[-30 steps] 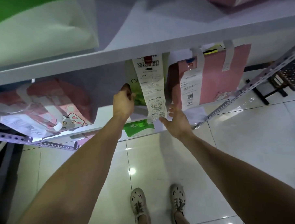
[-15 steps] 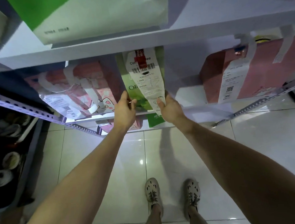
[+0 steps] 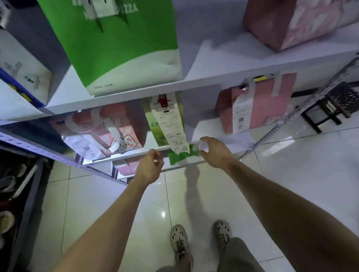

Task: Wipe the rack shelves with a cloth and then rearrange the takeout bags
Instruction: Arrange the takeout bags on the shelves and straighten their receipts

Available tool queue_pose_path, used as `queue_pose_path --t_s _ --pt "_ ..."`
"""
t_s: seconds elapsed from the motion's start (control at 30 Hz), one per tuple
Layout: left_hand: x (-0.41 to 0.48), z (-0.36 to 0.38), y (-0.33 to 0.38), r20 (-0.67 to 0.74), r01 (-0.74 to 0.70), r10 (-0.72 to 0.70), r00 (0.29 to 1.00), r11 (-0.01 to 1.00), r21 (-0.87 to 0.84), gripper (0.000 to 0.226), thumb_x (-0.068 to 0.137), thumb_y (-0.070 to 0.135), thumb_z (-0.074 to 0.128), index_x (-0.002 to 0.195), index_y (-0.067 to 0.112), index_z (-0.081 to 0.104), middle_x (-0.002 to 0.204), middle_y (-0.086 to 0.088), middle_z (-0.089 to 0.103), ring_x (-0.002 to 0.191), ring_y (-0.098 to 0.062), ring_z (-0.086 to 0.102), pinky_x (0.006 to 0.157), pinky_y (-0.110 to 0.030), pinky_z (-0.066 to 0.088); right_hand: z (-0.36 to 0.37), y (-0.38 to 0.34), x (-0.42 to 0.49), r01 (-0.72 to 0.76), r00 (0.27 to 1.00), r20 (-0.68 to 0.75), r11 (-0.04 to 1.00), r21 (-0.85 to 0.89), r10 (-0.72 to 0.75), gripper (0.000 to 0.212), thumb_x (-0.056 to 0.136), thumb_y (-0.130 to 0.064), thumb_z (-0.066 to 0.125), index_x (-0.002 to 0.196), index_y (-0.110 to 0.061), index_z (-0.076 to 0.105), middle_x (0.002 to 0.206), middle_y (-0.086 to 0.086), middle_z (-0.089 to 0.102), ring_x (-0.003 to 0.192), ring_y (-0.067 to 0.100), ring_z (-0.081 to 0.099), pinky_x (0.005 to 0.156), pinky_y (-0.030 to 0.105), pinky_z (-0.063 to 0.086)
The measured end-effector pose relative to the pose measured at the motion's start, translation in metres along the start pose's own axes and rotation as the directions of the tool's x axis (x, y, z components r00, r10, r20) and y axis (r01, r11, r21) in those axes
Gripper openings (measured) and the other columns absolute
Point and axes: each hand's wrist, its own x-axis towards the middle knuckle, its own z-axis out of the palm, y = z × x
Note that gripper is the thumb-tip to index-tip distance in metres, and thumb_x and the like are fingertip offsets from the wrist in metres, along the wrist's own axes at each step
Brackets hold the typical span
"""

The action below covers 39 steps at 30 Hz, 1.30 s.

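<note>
A small green takeout bag (image 3: 156, 130) with a long white receipt (image 3: 173, 129) hanging down its front stands on the middle rack shelf (image 3: 207, 127). My left hand (image 3: 150, 167) hovers just in front of the shelf edge, left of the bag, fingers loosely curled and holding nothing. On the bag's right, my right hand (image 3: 215, 152) is at the shelf edge with fingers spread and nothing in it. A pink cartoon bag (image 3: 114, 130) stands left of the green bag, and a pink bag (image 3: 263, 105) stands to the right. No cloth is visible.
The upper shelf holds a large green-and-white bag (image 3: 119, 41), a pink bag (image 3: 301, 15) and a white-and-blue bag (image 3: 13, 69). Below are another green bag (image 3: 175, 159) and a pink one (image 3: 125, 169). A dark stool (image 3: 333, 106) stands right, a dark bin (image 3: 6, 197) left.
Both hands have let go of the green bag and pulled back toward me. The green bag now stands apart from the right pink bag. The view has tilted up to show the upper shelf.
</note>
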Motion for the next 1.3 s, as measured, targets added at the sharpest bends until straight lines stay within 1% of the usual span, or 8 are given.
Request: queue_pose_path --t_s 0.2,0.4,0.57,0.7,0.83,0.93,1.07,1.3 --pt "-0.031 0.001 0.074 0.245 -0.218 0.151 0.958 0.936 0.275 0.039 0.102 0.020 0.070 0.139 0.013 0.061 0.138 -0.007 0.071 0.121 -0.029 0.069 0.103 -0.042 0.056 -0.072 0.028 -0.054 0.176 0.984 0.003 0.959 -0.221 -0.179 0.052 0.103 -0.031 0.063 0.151 -0.013 0.054 0.155 0.008 0.054 0.136 0.028 0.057 0.112 0.037 0.045" --pt "-0.029 -0.010 0.208 0.069 -0.371 0.365 0.929 0.909 0.190 0.033 0.104 0.024 0.069 0.136 0.020 0.066 0.130 0.001 0.076 0.112 -0.017 0.073 0.101 -0.039 0.059 -0.194 0.062 -0.067 0.217 0.931 -0.233 0.941 -0.260 -0.280 0.048 0.105 -0.042 0.061 0.146 -0.016 0.059 0.156 0.003 0.052 0.127 0.027 0.063 0.104 0.041 0.054" --pt "-0.022 -0.005 0.310 -0.265 -0.507 0.514 0.816 0.856 0.101 0.018 0.104 0.028 0.068 0.122 0.026 0.068 0.114 0.009 0.075 0.097 -0.008 0.071 0.090 -0.036 0.063 -0.295 0.096 -0.057 0.275 0.665 -0.685 0.950 -0.146 -0.298 0.045 0.096 -0.035 0.075 0.133 -0.011 0.064 0.133 0.007 0.061 0.106 0.030 0.068 0.088 0.037 0.054" --pt "-0.003 0.004 0.372 -0.508 -0.556 0.477 0.717 0.831 -0.004 0.047 0.097 0.031 0.077 0.139 0.029 0.055 0.135 0.010 0.064 0.110 -0.006 0.063 0.094 -0.034 0.060 -0.350 0.105 -0.029 0.355 0.496 -0.854 0.934 0.032 -0.159 0.078 0.085 -0.046 0.082 0.147 -0.017 0.045 0.145 0.002 0.046 0.128 0.021 0.053 0.097 0.033 0.049" --pt "0.020 0.000 0.416 -0.431 -0.451 0.355 0.830 0.881 -0.142 0.104 0.084 0.050 0.090 0.165 0.029 0.028 0.166 0.004 0.043 0.143 -0.016 0.051 0.115 -0.041 0.049 -0.390 0.108 0.008 0.318 0.708 -0.703 0.861 0.397 0.063 0.130 0.069 -0.057 0.094 0.166 -0.019 0.016 0.166 0.003 0.030 0.153 0.023 0.035 0.120 0.039 0.037" --pt "0.030 -0.001 0.420 -0.356 -0.437 0.361 0.862 0.884 -0.164 0.105 0.082 0.041 0.093 0.164 0.036 0.028 0.160 0.010 0.050 0.139 -0.018 0.057 0.117 -0.047 0.050 -0.406 0.117 0.023 0.251 0.862 -0.502 0.798 0.548 0.074 0.121 0.060 -0.063 0.097 0.157 -0.021 0.036 0.137 -0.009 0.060 0.134 0.020 0.059 0.109 0.034 0.048" --pt "0.030 -0.012 0.393 -0.451 -0.372 0.264 0.853 0.912 -0.171 0.091 0.084 0.037 0.091 0.155 0.036 0.035 0.144 0.011 0.064 0.127 -0.019 0.066 0.110 -0.039 0.051 -0.379 0.114 0.020 0.303 0.873 -0.485 0.838 0.453 -0.053 0.081 0.059 -0.059 0.094 0.120 -0.030 0.050 0.114 -0.015 0.068 0.107 0.015 0.069 0.092 0.042 0.060" --pt "0.011 -0.022 0.358 -0.524 -0.318 0.231 0.820 0.945 -0.080 0.085 0.089 0.026 0.087 0.158 0.026 0.036 0.150 -0.002 0.065 0.136 -0.034 0.063 0.112 -0.054 0.054 -0.326 0.097 0.012 0.394 0.834 -0.520 0.859 0.327 -0.184 0.071 0.069 -0.050 0.091 0.112 -0.035 0.036 0.106 -0.017 0.063 0.092 0.011 0.066 0.069 0.027 0.052"
